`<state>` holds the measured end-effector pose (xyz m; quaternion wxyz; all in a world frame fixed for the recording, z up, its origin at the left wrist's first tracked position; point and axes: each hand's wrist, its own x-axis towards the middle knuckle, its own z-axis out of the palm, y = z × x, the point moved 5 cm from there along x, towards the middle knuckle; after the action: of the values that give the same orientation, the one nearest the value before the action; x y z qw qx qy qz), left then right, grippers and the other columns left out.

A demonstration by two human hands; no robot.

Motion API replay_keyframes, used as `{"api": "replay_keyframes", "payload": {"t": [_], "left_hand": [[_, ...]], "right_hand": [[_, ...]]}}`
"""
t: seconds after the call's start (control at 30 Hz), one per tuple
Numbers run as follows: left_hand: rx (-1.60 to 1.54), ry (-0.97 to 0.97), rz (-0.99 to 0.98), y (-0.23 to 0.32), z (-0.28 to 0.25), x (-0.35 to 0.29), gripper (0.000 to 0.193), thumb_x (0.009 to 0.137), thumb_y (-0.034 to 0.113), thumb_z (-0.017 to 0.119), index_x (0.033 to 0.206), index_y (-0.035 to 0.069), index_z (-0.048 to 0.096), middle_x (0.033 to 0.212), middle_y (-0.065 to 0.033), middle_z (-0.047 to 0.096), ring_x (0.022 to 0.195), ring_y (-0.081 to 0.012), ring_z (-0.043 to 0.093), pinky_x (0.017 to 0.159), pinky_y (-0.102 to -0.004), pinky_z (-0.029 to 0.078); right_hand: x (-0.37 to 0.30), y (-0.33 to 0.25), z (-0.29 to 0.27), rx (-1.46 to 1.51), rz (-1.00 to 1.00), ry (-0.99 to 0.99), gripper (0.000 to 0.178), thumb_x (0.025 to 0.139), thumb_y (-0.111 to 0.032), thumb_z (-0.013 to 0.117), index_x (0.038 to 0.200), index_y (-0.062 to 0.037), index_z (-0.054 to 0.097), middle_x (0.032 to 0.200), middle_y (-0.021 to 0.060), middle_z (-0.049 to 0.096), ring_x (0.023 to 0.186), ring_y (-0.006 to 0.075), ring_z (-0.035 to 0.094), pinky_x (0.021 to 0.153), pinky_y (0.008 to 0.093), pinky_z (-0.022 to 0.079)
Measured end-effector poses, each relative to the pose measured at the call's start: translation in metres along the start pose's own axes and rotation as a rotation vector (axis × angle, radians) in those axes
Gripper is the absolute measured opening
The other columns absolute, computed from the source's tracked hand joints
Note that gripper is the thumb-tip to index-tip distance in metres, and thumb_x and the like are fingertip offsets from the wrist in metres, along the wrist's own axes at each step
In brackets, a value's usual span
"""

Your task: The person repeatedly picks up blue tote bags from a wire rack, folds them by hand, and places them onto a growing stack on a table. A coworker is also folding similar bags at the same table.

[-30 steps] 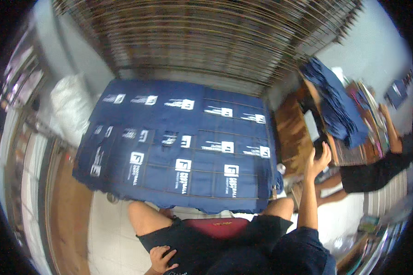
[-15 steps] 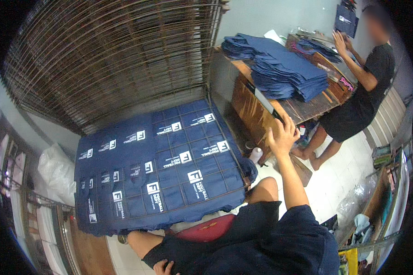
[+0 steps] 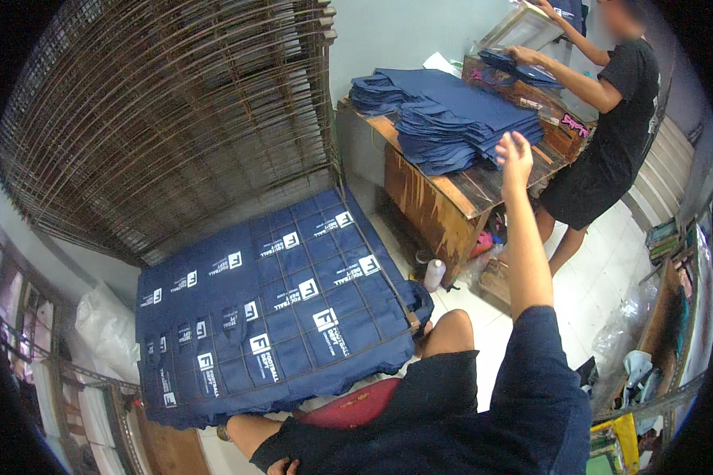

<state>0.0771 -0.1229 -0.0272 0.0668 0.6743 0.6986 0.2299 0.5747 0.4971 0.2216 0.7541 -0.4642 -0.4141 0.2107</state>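
Note:
My right hand [image 3: 516,165] is raised in front of the wooden table, its fingers partly bent and apart, with nothing visible in them. Behind it lies a tall, uneven pile of navy fabric pieces [image 3: 459,119]. At the lower edge my left hand [image 3: 283,467] rests on my black shorts, fingers slightly apart and partly cut off by the frame. Before my knees, navy fabric pieces with white prints [image 3: 214,305] lie spread on a wire drying rack [image 3: 348,257]. Many more wire shelves [image 3: 182,103] of this rack are tilted up behind.
A co-worker [image 3: 622,103] stands at the table [image 3: 420,178], one hand at a framed screen [image 3: 523,30], the other on navy fabric. A white bottle [image 3: 434,274] stands on the floor. Clear plastic [image 3: 622,321] lies right, a plastic bag [image 3: 103,328] left. I sit on a red seat [image 3: 352,405].
My right hand has risen away from a thin pale and dark strip no longer seen beside it. The co-worker's hands have moved to the screen and the fabric. The view has shifted slightly.

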Motion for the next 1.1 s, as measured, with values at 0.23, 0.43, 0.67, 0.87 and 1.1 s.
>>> {"api": "replay_keyframes", "payload": {"t": [0.23,0.43,0.67,0.87,1.1], "left_hand": [[-0.132,-0.032,-0.289,0.01,0.004,0.007,0.035,0.084,0.01,0.055,0.118,0.014,0.059,0.122,-0.0185,0.05,0.113,-0.0369,0.045,0.1,-0.043,0.033],[0.005,-0.054,-0.223,0.014,0.001,0.003,0.035,0.084,0.012,0.055,0.119,0.013,0.059,0.122,-0.0187,0.05,0.113,-0.0371,0.045,0.099,-0.0433,0.033],[0.015,-0.052,-0.203,0.015,0.002,0.006,0.035,0.083,0.014,0.056,0.119,0.013,0.058,0.122,-0.019,0.049,0.113,-0.0374,0.045,0.099,-0.0437,0.033],[0.047,-0.022,-0.186,0.012,0.003,-0.007,0.036,0.083,0.016,0.057,0.119,0.012,0.058,0.122,-0.0192,0.048,0.112,-0.0375,0.044,0.098,-0.044,0.033],[-0.053,0.037,-0.044,0.014,-0.009,0.014,0.056,0.074,0.054,0.054,0.11,0.011,0.059,0.106,-0.0161,0.051,0.097,-0.0348,0.05,0.082,-0.0484,0.036]], "right_hand": [[0.112,0.064,0.022,0.7,0.677,0.048,0.085,0.084,-0.045,0.059,0.141,-0.0005,0.016,0.127,0.0327,0.041,0.113,0.0393,0.05,0.096,0.0443,0.043],[0.123,0.102,0.015,0.525,0.717,0.461,0.058,0.08,-0.024,0.064,0.121,0.009,0.04,0.11,0.0259,0.054,0.091,0.0368,0.06,0.068,0.0449,0.053],[0.131,0.101,-0.043,0.215,0.52,0.575,0.03,0.068,-0.002,0.065,0.095,0.0065,0.057,0.102,0.0159,0.058,0.086,0.0269,0.059,0.072,0.0387,0.053],[0.064,0.076,-0.064,0.5,0.559,0.058,0.026,0.072,-0.006,0.061,0.097,-0.0016,0.054,0.092,0.0117,0.055,0.08,0.0238,0.058,0.078,0.0407,0.05],[0.119,0.056,-0.113,0.206,0.18,-0.148,0.043,0.08,0.001,0.055,0.123,-0.0077,0.052,0.082,0.0011,0.054,0.061,0.009,0.049,0.05,0.0198,0.038]]}}
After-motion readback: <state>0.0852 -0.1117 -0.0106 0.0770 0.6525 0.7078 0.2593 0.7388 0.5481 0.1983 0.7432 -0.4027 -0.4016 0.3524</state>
